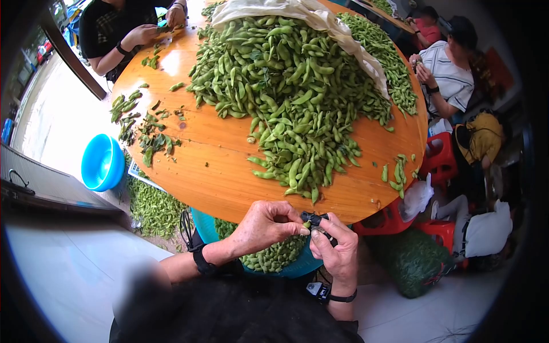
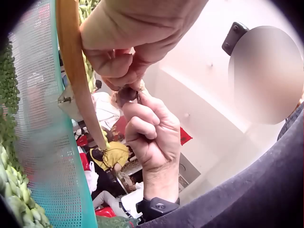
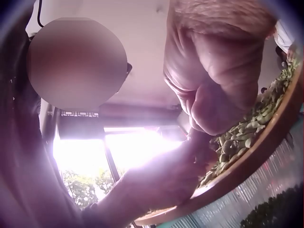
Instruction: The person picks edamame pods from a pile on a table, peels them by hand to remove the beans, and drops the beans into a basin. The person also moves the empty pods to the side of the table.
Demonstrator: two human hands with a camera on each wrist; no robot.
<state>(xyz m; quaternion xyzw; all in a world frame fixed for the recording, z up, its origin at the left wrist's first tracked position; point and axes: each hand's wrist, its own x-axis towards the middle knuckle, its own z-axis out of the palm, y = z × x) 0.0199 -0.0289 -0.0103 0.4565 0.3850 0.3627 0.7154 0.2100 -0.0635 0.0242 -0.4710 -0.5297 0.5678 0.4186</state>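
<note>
Over the table's near edge, the left hand (image 1: 264, 230) and right hand (image 1: 336, 248) meet at their fingertips. Between them is a small green soybean pod (image 1: 307, 224), mostly covered by the fingers; both hands pinch it with thumb and forefinger. Black wrapping (image 1: 314, 218) covers fingertips of the right hand. The left wrist view shows the left hand (image 2: 137, 28) above the right hand (image 2: 154, 135), tips together. Just beyond them, a large heap of soybean pods (image 1: 286, 86) spills toward the person. Below the hands, a teal basket (image 1: 306, 267) holds shelled green beans (image 1: 271, 257).
The round wooden table (image 1: 211, 166) carries leaf scraps (image 1: 154, 140) at left and loose pods (image 1: 396, 174) at right. A pale cloth (image 1: 343, 34) drapes the heap. A blue basin (image 1: 103, 163), red stools (image 1: 440, 157) and a green sack (image 1: 414, 260) stand around. Other people sit opposite.
</note>
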